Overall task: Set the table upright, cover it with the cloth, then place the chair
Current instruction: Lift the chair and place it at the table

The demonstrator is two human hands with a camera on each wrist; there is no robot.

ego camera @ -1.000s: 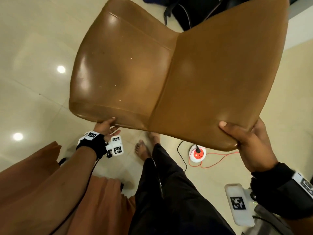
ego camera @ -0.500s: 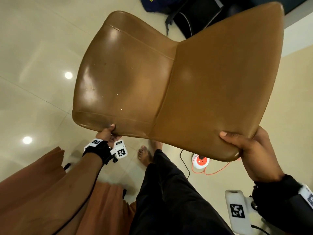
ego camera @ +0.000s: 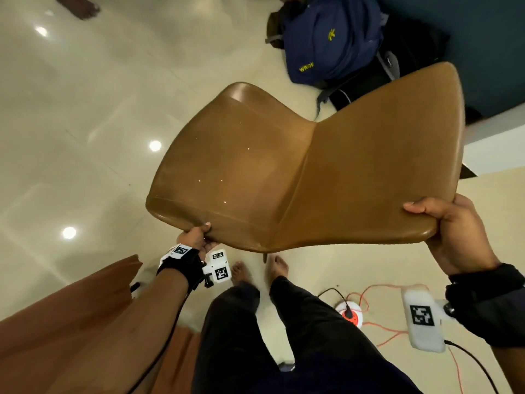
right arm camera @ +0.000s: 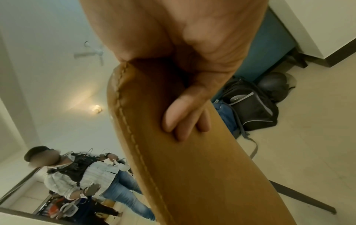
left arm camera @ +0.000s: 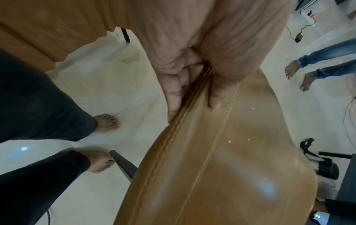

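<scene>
Carrying the chair (ego camera: 306, 177) clear of the floor, the person has it held out in front of their own bare feet, tipped so the tan seat and back face up toward them. The left hand (ego camera: 196, 238) pinches the front rim of the seat, thumb on top and fingers (left arm camera: 174, 97) tucked under the stitched edge; the right hand (ego camera: 451, 231) clamps the top edge of the backrest, thumb over the front, fingers (right arm camera: 179, 120) curled round behind. So both grips are full, each holding the one chair. To my eye this is the last step: the orange cloth (ego camera: 65, 322) already hangs draped at the person's left, with a thin dark leg (left arm camera: 125, 35) showing under its hem, which suggests the surface stands upright and covered. What remains, I'd judge, is to turn the chair level, bring it beside the draped surface and lower it until its legs meet the floor (ego camera: 71, 123); two of its dark legs (right arm camera: 300, 196) show beneath the seat, the rest hidden. They should mind the orange cord and round socket (ego camera: 350, 312) lying near the feet. By count: one chair, one cloth, two bags by the wall, a blue backpack (ego camera: 329, 38) and a black one (right arm camera: 250, 106), and one bystander in jeans (right arm camera: 119, 190).
</scene>
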